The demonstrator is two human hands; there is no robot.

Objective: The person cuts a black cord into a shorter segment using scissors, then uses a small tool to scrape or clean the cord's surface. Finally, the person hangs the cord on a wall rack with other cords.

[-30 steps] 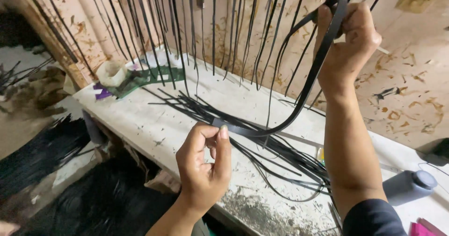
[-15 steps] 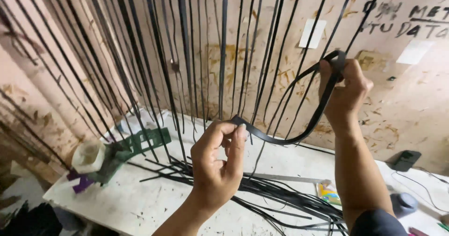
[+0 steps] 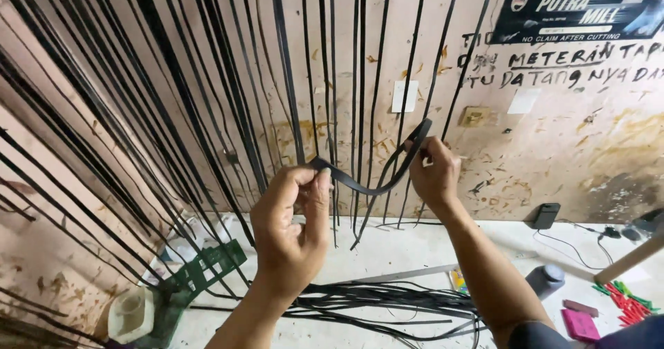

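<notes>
I see the left hand pinching one end of a black strap, fingers closed tight on it. The right hand is closed on the other end, higher up. The strap sags in a curve between them, held above the white table. Hanging black strips crowd the wall just behind and left of the hands. Loose strips lie on the table below. Green tray, white tape roll at left; grey bottle, pink block at right.

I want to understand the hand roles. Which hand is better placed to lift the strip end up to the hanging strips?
Probably the right hand: it grips the black strip higher, nearer the hanging strips. The left hand pinches the lower end.
</notes>
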